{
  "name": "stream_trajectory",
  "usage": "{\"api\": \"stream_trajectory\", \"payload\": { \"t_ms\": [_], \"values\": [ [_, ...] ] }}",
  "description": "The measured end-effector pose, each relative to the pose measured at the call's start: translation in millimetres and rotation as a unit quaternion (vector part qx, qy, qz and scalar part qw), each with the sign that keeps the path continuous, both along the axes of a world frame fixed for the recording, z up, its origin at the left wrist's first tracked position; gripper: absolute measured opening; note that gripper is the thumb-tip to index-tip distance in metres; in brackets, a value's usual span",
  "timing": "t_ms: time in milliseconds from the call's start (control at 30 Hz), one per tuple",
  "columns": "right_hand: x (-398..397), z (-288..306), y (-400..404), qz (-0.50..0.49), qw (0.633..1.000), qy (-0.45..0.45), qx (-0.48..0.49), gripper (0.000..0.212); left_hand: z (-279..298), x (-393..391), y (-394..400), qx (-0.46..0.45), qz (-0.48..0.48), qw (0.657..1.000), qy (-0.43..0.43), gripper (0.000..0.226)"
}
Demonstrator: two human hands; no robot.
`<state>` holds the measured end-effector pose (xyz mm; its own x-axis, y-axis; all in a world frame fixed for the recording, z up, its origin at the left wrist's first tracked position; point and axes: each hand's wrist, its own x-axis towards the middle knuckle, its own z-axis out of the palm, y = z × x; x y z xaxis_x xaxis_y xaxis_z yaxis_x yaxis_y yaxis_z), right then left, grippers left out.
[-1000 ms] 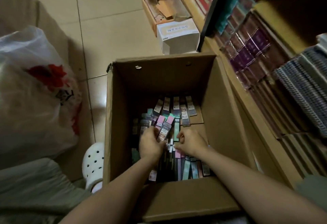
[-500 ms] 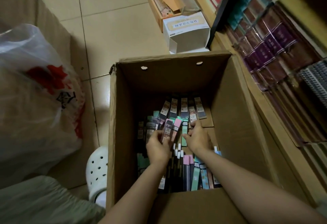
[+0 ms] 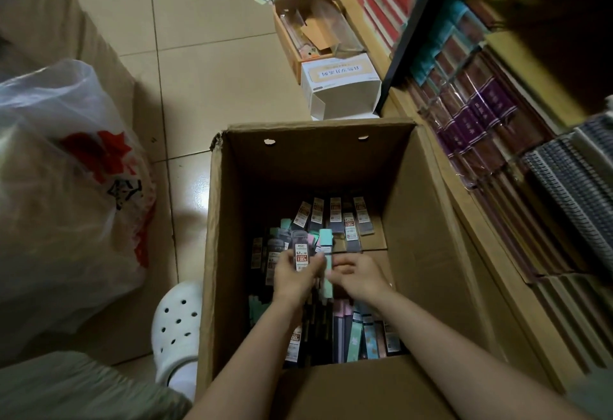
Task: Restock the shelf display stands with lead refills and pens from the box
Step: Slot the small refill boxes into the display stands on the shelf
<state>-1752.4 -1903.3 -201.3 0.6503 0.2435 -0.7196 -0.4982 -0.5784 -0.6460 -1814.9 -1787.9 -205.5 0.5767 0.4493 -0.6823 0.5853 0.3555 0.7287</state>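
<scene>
Both hands reach into a cardboard box (image 3: 418,207) on the floor. The left hand (image 3: 295,275) grips a bunch of lead refill packs (image 3: 302,253); the right hand (image 3: 358,275), fingers curled, pinches a mint pack (image 3: 326,253). Many packs remain; restocking looks far from finished.

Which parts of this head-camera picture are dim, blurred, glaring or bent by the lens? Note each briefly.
Head view: the box interior is dim, so the packs read poorly; the right hand is slightly motion-blurred; a glare patch shines on the floor tile; the shelf lines bow from wide-angle distortion.
</scene>
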Motion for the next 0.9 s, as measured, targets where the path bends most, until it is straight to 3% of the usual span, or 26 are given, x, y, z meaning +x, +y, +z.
{"api": "stream_trajectory", "payload": {
  "t_ms": [200,367,467,733,900],
  "values": [
    [7.1,3.0,10.6,0.055,0.998,0.003,0.035,0.048,-2.2,0.8,4.7,0.008,0.022,0.999,-0.023,0.028],
    [21.2,-1.8,10.3,0.112,0.983,-0.139,-0.038,0.061,-16.0,3.5,8.4,-0.007,0.074,0.997,0.011,0.021],
    [19.4,-12.2,25.5,0.162,0.965,-0.184,-0.096,0.055,-22.0,4.9,10.0,-0.001,0.086,0.996,0.016,0.023],
    [15.1,-25.2,23.3,-0.033,0.983,-0.167,-0.068,0.042,-25.5,5.9,8.5,0.010,0.059,0.998,0.022,0.024],
    [19.0,-3.5,-5.8,-0.062,0.984,-0.153,-0.072,0.046,-4.6,11.4,4.0,0.021,0.001,1.000,0.006,0.026]
  ]
}}
